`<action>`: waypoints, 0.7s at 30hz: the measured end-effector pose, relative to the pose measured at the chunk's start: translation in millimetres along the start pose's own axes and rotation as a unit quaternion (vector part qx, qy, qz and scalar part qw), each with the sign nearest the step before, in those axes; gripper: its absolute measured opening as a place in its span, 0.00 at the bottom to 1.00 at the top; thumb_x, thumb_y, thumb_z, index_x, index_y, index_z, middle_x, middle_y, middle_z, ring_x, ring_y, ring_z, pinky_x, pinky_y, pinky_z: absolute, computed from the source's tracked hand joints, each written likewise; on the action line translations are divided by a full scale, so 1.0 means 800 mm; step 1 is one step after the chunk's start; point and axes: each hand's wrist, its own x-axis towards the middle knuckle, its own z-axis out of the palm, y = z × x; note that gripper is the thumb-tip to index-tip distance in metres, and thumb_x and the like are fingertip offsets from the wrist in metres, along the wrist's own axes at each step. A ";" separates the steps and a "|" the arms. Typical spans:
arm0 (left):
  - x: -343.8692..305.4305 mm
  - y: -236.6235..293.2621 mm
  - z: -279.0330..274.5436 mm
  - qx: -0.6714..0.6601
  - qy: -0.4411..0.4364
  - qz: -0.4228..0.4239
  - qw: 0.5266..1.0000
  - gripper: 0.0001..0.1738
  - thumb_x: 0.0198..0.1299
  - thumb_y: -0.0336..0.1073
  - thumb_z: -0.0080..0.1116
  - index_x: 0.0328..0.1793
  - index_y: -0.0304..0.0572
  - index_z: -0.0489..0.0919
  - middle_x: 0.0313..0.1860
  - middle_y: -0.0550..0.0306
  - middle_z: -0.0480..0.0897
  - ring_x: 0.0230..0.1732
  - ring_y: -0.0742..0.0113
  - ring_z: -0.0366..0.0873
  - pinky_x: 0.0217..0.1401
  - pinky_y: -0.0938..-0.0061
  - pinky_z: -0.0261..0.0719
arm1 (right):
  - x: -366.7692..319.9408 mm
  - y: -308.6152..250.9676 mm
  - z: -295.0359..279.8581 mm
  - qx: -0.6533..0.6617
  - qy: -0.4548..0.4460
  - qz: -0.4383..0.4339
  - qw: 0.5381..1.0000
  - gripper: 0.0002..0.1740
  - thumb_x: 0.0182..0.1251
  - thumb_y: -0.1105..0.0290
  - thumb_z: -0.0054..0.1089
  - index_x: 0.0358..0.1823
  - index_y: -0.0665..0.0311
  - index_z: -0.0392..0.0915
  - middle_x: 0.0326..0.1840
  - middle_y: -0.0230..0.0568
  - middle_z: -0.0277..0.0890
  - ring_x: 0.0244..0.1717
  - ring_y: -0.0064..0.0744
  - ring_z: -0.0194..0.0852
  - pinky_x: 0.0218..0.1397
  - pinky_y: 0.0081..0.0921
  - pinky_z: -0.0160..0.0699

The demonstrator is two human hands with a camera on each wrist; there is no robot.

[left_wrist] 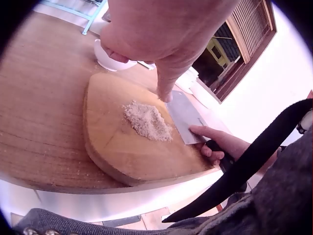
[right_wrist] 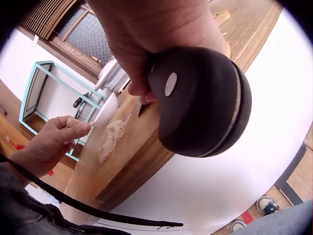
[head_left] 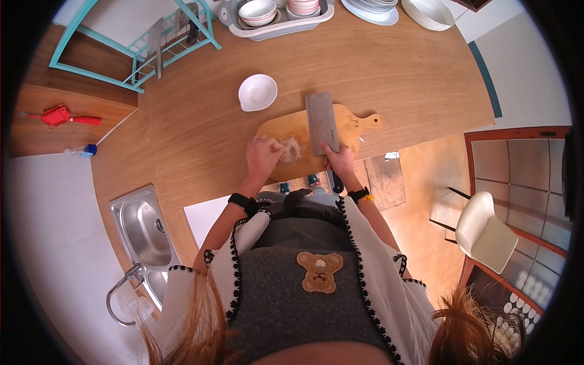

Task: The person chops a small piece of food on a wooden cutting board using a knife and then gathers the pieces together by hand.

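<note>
Pale crumbs (head_left: 291, 149) (left_wrist: 146, 121) (right_wrist: 113, 139) lie heaped on a wooden cutting board (head_left: 283, 126) (left_wrist: 110, 103). My right hand (head_left: 342, 162) (left_wrist: 222, 144) (right_wrist: 156, 29) grips the cleaver (head_left: 321, 118) (left_wrist: 186, 115) by its black handle (right_wrist: 195, 98), a digit laid along the base of the blade. The wide blade rests over the board, right of the crumbs. Just left of the heap is my left hand (head_left: 263, 159) (left_wrist: 166, 29) (right_wrist: 49, 144), raised above the board, with curled fingers and the thumb against them. Nothing shows clearly between them.
A white bowl (head_left: 258, 92) stands behind the board. Along the back are a teal rack (head_left: 121, 79) with knives, a dish tray (head_left: 277, 29) with bowls, stacked plates (head_left: 372, 9) and a white round dish (head_left: 427, 13). A sink (head_left: 143, 228) is at left, a chair (head_left: 486, 231) at right.
</note>
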 end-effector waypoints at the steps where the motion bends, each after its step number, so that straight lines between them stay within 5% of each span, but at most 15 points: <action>1: 0.000 0.001 -0.001 -0.004 0.008 -0.003 1.000 0.15 0.38 0.41 0.72 0.20 0.42 0.77 0.22 0.55 0.75 0.34 0.53 0.72 0.37 0.60 0.68 | 0.000 0.000 0.000 0.006 0.000 0.000 1.000 0.21 0.59 0.55 0.65 0.26 0.71 0.78 0.11 0.34 0.71 0.10 0.22 0.70 0.14 0.21 0.69; 21: 0.003 0.003 0.006 -0.044 0.009 0.006 0.999 0.12 0.49 0.37 0.66 0.22 0.43 0.74 0.21 0.55 0.75 0.30 0.54 0.72 0.32 0.61 0.66 | 0.002 0.002 0.000 -0.002 0.001 -0.001 1.000 0.21 0.59 0.56 0.65 0.24 0.71 0.79 0.11 0.35 0.72 0.10 0.22 0.70 0.14 0.21 0.70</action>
